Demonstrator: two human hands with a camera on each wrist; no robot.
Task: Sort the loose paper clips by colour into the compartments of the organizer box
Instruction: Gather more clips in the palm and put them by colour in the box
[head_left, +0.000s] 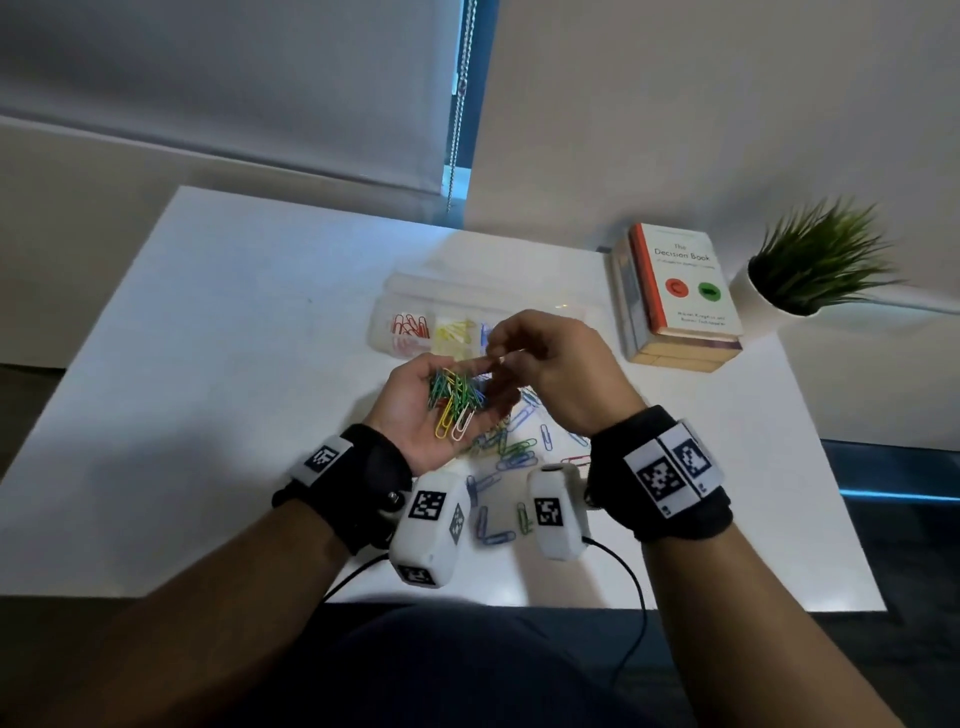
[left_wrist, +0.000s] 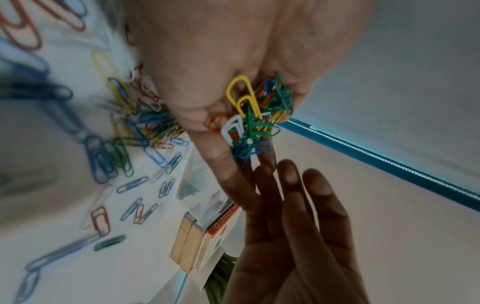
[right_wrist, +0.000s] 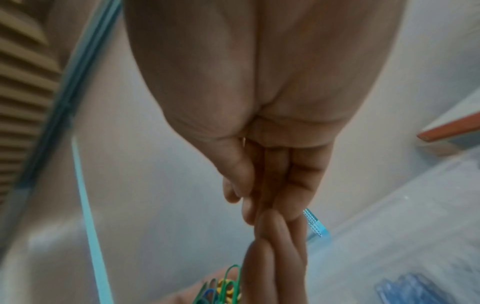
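My left hand (head_left: 441, 415) is palm up above the table, cupped round a tangled bunch of paper clips (head_left: 454, 400), green, blue, yellow and white (left_wrist: 249, 119). My right hand (head_left: 506, 353) hovers over it. Its straight fingers (left_wrist: 291, 205) touch the left fingertips (right_wrist: 272, 257), with the thumb lying against them, and no clip shows between them. The clear organizer box (head_left: 387, 312) lies beyond the hands. It holds red clips (head_left: 410, 326), yellow clips (head_left: 456, 331) and blue clips (head_left: 485, 332) in separate compartments; my right hand hides the rest.
Loose clips (head_left: 511, 452) of mixed colours are scattered on the white table under and near both wrists (left_wrist: 124, 148). A stack of books (head_left: 685, 291) and a potted plant (head_left: 815, 260) stand at the back right. The table's front edge runs near my body.
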